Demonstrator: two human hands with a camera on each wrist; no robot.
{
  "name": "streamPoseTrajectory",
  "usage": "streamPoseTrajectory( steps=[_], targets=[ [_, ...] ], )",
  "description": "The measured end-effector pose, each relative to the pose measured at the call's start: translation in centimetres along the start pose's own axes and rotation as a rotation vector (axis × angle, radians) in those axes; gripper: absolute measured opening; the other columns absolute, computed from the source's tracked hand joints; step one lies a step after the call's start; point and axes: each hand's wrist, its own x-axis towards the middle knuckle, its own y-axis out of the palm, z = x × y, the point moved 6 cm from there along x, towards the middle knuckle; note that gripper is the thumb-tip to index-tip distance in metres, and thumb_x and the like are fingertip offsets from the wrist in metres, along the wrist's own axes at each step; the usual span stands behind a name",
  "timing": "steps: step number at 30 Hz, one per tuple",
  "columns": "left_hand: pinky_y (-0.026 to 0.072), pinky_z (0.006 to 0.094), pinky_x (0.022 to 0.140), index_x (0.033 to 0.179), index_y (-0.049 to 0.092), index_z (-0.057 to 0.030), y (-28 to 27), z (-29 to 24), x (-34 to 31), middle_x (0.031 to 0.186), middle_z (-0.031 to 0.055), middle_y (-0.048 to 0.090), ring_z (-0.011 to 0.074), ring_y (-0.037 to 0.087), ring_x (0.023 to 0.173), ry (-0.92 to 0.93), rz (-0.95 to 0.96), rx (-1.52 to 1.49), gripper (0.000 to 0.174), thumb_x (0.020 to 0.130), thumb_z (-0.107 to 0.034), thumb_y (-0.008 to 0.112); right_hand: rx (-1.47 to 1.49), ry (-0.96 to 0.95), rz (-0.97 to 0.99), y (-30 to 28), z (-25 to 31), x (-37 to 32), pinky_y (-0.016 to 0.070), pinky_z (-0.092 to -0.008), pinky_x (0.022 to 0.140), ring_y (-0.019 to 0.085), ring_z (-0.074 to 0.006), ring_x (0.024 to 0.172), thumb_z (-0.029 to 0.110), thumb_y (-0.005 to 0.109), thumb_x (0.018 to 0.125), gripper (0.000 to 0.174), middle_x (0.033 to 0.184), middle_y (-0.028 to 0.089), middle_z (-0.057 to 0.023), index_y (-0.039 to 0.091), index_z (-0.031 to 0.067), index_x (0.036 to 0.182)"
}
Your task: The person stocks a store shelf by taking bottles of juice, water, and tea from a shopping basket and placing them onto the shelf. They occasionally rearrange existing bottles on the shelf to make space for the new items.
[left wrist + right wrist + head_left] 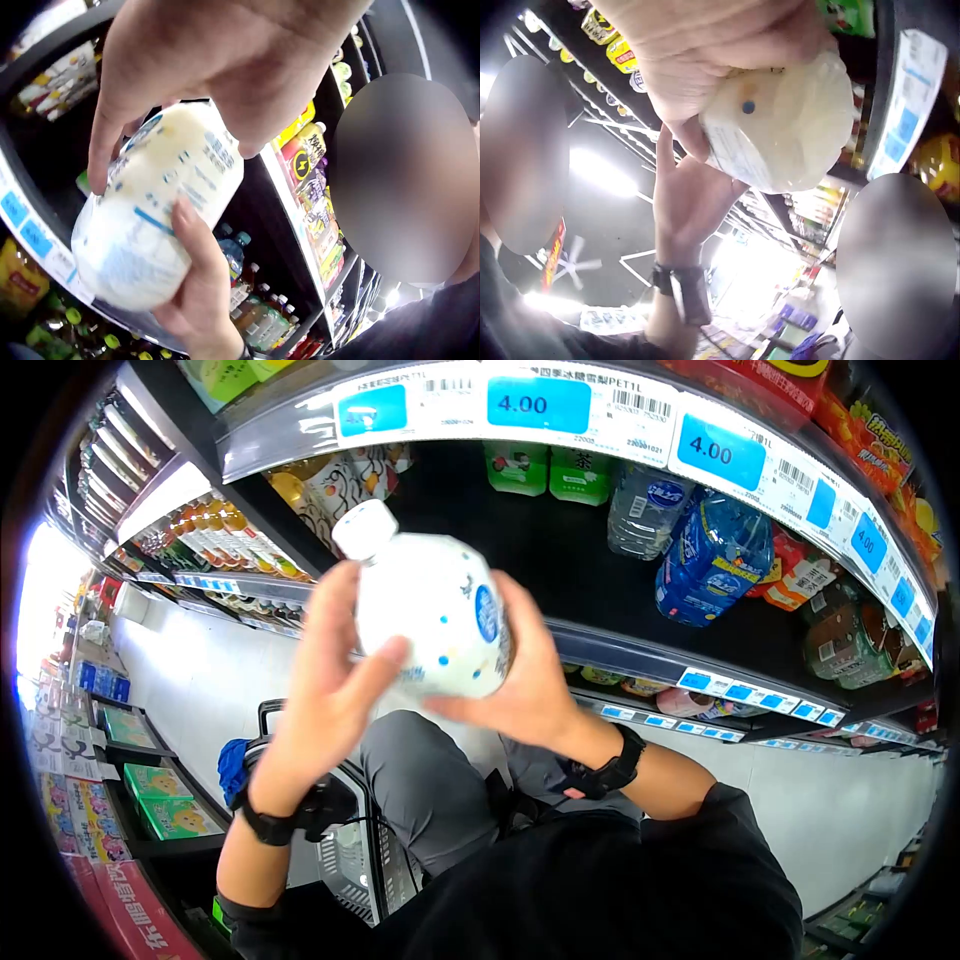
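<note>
A large white plastic bottle (425,625) with blue dots and a white cap (365,528) is held in front of the shelf, its cap tilted to the upper left. My left hand (343,685) grips it near the neck, thumb across the front. Around the base, my right hand (535,685) holds the other end, with its thumb along the lower side. In the left wrist view, printed lettering shows on the side of the bottle (154,225). The rounded base of the bottle (795,127) faces outward in the right wrist view.
Green packs (517,468), a clear bottle (645,510) and blue wrapped bottles (715,555) stand on the shelf behind. Price labels (540,402) run along the shelf edge above. Below the left forearm is a grey basket (345,865).
</note>
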Motion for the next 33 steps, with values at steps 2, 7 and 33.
streamPoseTrajectory(
  steps=[2, 7, 33],
  targets=[
    [0.0381, 0.0351, 0.104, 0.145, 0.02, 0.0006, 2.3, 0.7, 0.8, 0.135, 0.0127, 0.044, 0.0208, 0.049, 0.122, 0.014, 0.057, -0.146, 0.075, 0.087, -0.004, 0.066, -0.349, -0.168, -0.101, -1.3, 1.6, 1.2, 0.0436, -0.0419, 0.092, 0.051, -0.0344, 0.107, 0.026, 0.092, 0.053, 0.101, 0.115, 0.05, -0.0196, 0.038, -0.0074, 0.132],
    [0.0422, 0.0331, 0.1, 0.143, 0.019, 0.0023, 3.9, 3.1, 4.0, 0.131, 0.0147, 0.044, 0.0202, 0.049, 0.12, 0.058, -0.069, -0.277, 0.086, 0.079, -0.005, 0.076, -0.495, -0.255, -0.148, -1.8, 1.2, 4.2, 0.0416, -0.0461, 0.092, 0.049, -0.0402, 0.106, 0.028, 0.086, 0.06, 0.091, 0.116, 0.05, -0.0232, 0.04, -0.0046, 0.131],
    [0.0487, 0.0362, 0.092, 0.113, 0.059, 0.0015, -1.3, 11.1, 17.8, 0.11, 0.015, 0.066, 0.0264, 0.062, 0.103, 0.116, -0.055, 0.212, 0.062, 0.062, -0.015, 0.09, -1.065, -0.374, 0.003, -13.2, 1.3, -1.1, 0.0453, -0.0377, 0.064, 0.057, -0.0276, 0.07, 0.005, 0.073, 0.073, 0.012, 0.075, 0.061, -0.0085, 0.066, 0.0041, 0.082]
  ],
)
